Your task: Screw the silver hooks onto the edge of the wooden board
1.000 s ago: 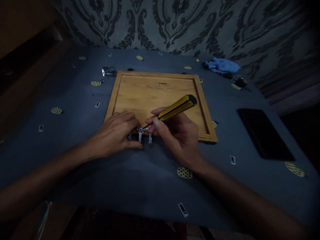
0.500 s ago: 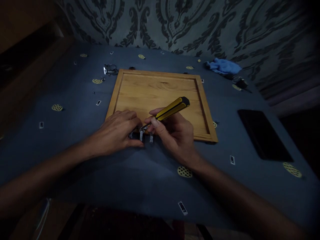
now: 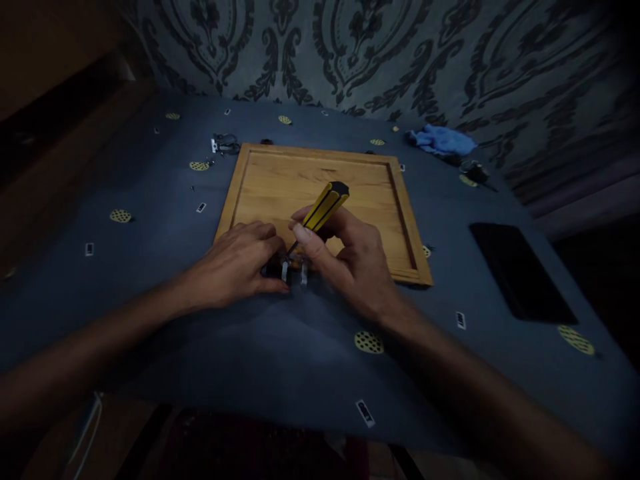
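Note:
A shallow wooden tray or framed panel (image 3: 320, 180) lies flat, its near edge between my hands. My right hand (image 3: 353, 260) pinches a yellow-and-black screwdriver (image 3: 326, 205) low on its handle. The shaft slants down to a small metal latch or clasp (image 3: 285, 270) at the near edge. My left hand (image 3: 243, 263) is curled round the left side of this metal part, thumb below and fingers above, holding it against the wood. A second metal tab (image 3: 304, 273) sticks out just to its right. The screwdriver's tip is too small to make out.
Loose metal hardware (image 3: 226, 143) lies beyond the panel's far left corner, with small screws near it. A blue cloth (image 3: 443, 140) and a dark object (image 3: 475, 172) are at the back right. A black flat device (image 3: 523, 273) rests on the right. A patterned wall stands behind the table.
The screwdriver has tipped to a steeper angle, its handle end moving left. My right fingers have shifted along with it. My left hand stays at the metal part.

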`<action>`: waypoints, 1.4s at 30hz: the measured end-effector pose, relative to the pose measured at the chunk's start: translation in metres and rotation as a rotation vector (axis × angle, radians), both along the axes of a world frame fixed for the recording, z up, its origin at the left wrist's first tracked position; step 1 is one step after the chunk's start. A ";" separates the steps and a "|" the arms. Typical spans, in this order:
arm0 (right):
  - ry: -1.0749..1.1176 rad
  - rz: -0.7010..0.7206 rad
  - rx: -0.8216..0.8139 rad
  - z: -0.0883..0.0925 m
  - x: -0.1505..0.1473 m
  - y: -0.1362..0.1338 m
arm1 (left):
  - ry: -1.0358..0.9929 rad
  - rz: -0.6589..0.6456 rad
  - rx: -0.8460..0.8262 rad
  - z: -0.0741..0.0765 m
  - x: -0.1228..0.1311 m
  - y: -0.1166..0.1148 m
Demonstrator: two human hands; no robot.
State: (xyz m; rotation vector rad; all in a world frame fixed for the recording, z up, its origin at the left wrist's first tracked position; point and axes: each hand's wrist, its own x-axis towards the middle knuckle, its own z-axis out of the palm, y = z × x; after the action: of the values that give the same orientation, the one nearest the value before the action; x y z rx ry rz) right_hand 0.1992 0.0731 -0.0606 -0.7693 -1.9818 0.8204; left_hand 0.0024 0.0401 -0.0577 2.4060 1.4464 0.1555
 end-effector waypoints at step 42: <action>0.170 -0.079 -0.183 0.035 -0.056 0.004 | -0.132 -0.009 0.028 -0.005 -0.001 -0.002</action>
State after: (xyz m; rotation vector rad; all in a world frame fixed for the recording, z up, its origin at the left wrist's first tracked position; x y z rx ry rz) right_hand 0.1429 0.0770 -0.0256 -0.8479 -1.7330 0.9961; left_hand 0.0009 0.0381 -0.0628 2.3754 1.3831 0.3277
